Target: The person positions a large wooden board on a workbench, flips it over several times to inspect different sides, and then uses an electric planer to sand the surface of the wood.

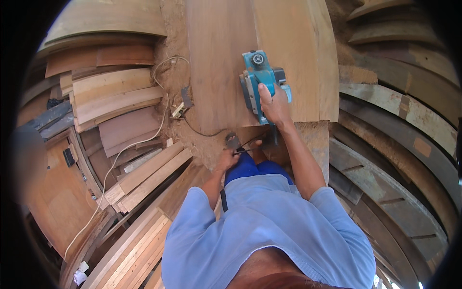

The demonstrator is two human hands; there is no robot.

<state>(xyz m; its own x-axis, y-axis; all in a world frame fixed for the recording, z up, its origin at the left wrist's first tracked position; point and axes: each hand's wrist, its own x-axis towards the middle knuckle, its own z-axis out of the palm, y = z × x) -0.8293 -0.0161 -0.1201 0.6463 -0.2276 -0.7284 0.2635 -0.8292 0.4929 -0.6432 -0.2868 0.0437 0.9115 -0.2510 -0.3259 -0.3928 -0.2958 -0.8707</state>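
A teal electric hand planer rests on a wide wooden panel, close to the panel's near edge. My right hand is wrapped round the planer's rear handle, thumb on top. Lower and to the left, my left hand is closed on the planer's black power cord, beside my left leg. From there the cord runs left over the ground toward a plug connection with a pale extension cord.
Stacked boards and long planks lie to my left. More long timbers curve along the right side. A light-brown door-like panel with a dark fitting lies at far left. Sawdust covers the ground beside the panel.
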